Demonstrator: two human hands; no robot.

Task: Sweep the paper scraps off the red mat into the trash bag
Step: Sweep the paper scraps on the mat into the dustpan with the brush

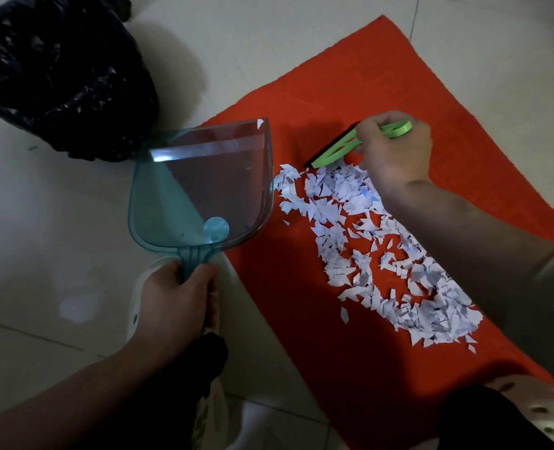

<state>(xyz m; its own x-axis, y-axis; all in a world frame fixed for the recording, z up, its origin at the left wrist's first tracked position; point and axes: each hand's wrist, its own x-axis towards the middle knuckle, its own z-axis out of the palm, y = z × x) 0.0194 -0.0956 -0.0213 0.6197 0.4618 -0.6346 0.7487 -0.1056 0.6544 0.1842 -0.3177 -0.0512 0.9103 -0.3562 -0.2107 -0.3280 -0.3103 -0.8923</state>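
A pale tiled floor is seen beneath a red rectangular fabric mat, with a white perforated clog at the lower edge. Torn white paper scraps are spread in a band across the mat. At the band's far end a green plastic hand brush is clasped by the right hand. A translucent teal plastic dustpan, its handle gripped in the curled left hand, is held over the mat's left edge, a single scrap at its far corner. The crumpled black plastic trash bag stands just beyond; its contents cannot be made out.
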